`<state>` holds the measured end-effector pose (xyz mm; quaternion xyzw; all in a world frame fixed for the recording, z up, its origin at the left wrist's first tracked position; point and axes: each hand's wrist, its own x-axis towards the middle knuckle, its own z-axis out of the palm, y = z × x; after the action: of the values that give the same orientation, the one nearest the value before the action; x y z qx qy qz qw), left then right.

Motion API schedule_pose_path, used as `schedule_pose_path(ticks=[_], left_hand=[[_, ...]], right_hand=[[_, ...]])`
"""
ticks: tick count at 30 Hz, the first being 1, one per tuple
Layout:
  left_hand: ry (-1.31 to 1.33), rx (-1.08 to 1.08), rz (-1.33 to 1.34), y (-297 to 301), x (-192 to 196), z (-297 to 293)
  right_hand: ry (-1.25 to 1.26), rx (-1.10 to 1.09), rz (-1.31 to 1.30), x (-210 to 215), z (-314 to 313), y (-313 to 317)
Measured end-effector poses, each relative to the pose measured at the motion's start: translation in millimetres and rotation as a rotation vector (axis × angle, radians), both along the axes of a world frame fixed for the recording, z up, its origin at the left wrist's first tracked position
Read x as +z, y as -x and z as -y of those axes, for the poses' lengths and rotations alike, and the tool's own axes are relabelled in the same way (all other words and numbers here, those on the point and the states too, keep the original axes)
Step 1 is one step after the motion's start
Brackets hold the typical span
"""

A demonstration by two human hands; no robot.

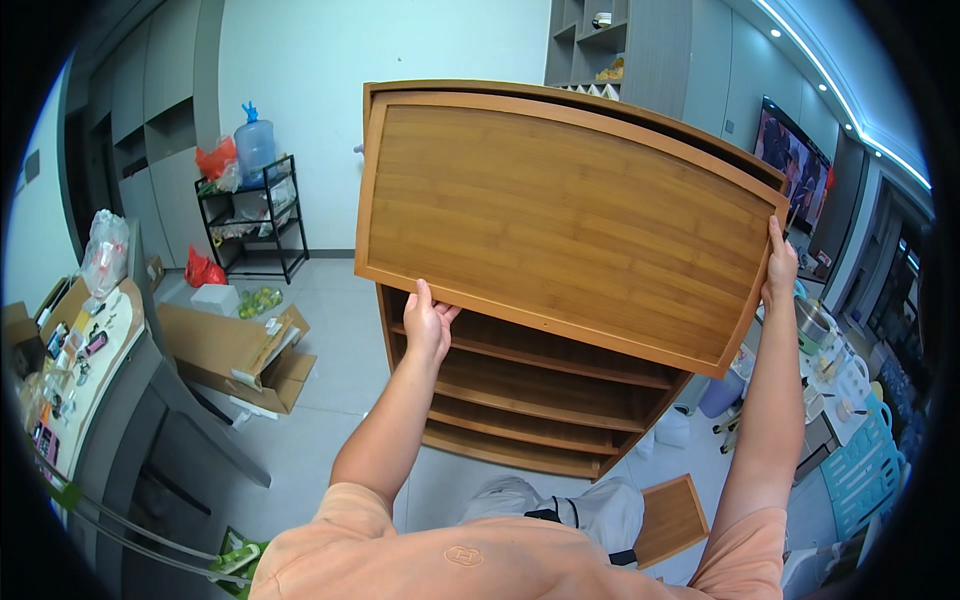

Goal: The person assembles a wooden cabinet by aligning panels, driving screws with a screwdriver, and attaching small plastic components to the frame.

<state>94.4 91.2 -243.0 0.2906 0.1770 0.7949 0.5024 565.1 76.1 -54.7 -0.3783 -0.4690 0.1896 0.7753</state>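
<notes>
— Holding what?
— Both hands grip a wooden tray (565,220), raised above the wooden shelf (530,400): left hand (428,325) on its near-left edge, right hand (779,265) on its right corner.
— Nearby?
— A cardboard box (235,350), far left.

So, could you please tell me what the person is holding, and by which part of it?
A wooden tray-like panel, lifted over the wooden shelf unit: the left hand grips its lower-left edge, the right hand its right corner.
</notes>
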Motion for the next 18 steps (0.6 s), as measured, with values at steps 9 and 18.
schedule_pose_path(ticks=[9, 18], left_hand=[[-0.017, 0.055, 0.069, 3.4, -5.7, -12.8], [0.135, 0.811, -0.193, 55.4, 15.4, -23.8]], right_hand=[[0.051, -0.387, 0.288, 2.1, -12.4, -10.9], [0.083, -0.256, 0.110, -0.7, -15.0, 9.1]])
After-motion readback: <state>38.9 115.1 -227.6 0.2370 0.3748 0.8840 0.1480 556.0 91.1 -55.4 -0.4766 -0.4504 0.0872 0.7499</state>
